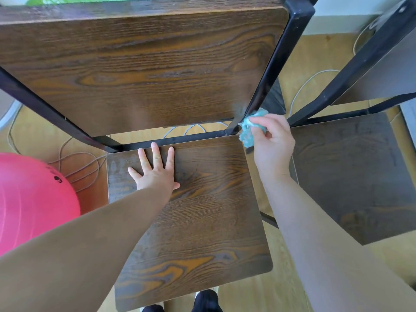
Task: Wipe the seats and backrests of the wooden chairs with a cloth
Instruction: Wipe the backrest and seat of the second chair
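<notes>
We look down on a wooden chair's backrest (144, 70) and seat (191, 221), a second chair (351, 176) just to the right and a pink ball (29, 199) at left. Our left hand (155, 172) lies flat, fingers spread, on the rear of the seat, while our right hand (273, 145) clutches a turquoise cloth (248, 131) (bunched small) against the black frame post (276, 70) at the seat's right rear corner.

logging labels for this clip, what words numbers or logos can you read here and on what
No text here can be read.
pink ball: a black print, too small and blurred to read.
seat, backrest, cloth: no markings show.
</notes>
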{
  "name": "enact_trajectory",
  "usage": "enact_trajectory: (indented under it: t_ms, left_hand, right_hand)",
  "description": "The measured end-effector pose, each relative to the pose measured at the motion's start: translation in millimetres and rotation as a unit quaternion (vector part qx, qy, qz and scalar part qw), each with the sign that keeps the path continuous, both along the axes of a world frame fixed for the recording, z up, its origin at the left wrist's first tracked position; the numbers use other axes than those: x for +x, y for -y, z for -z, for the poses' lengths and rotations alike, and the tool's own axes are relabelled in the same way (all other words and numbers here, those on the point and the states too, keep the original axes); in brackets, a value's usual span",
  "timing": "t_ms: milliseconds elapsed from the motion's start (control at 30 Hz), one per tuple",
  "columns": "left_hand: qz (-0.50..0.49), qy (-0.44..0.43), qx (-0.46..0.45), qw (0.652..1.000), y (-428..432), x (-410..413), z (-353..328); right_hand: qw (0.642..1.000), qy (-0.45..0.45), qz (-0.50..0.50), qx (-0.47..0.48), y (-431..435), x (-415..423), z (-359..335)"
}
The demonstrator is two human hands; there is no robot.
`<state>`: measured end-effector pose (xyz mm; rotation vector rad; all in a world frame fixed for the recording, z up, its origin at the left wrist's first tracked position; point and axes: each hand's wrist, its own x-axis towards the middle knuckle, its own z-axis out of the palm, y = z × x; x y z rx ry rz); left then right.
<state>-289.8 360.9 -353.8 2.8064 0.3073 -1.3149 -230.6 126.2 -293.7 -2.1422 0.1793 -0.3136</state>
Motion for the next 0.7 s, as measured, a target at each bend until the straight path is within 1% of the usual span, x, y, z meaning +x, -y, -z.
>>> enact_trajectory:
  t_ms: [167, 233, 433, 700]
  left_hand:
    - [0.001, 0.001, 0.002, 1.0, 1, 0, 0]
    - [0.002, -0.001, 0.003, 1.0, 1, 1, 0]
    - [0.01, 0.001, 0.01, 1.0, 1, 1, 1]
    - [0.012, 0.001, 0.014, 1.0, 0, 2, 4]
  right_hand:
    - [0.998, -0.035, 0.051, -0.006, -11, -6, 29]
    - [0.996, -0.049, 0.072, 0.01, -19, -6, 41]
    - [0.991, -0.09, 0.089, 0.042, -38, -3, 68]
    - [0.987, -0.135, 0.087, -0.014, -44, -1, 74]
